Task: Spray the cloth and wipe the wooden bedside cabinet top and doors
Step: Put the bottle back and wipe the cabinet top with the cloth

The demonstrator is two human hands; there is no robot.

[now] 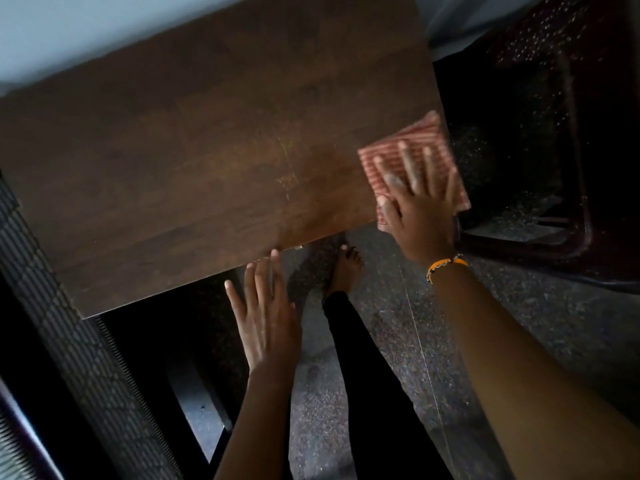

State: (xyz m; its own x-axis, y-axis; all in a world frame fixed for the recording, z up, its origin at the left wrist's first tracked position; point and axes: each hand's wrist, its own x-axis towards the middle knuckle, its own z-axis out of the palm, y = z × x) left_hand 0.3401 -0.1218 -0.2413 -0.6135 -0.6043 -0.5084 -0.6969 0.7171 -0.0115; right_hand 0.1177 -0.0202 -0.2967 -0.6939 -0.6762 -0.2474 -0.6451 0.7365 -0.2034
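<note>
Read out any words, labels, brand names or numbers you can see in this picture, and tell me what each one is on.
None: no writing, label, brand or number shows anywhere.
The cloth under the right hand carries only red and white stripes.
The cabinet top is bare wood grain with pale scratches, not letters.
The orange wristband is blurred; no text can be made out.

Right hand [417, 199] lies flat with fingers spread, arm outstretched; left hand [265, 313] hovers open, fingers straight.
</note>
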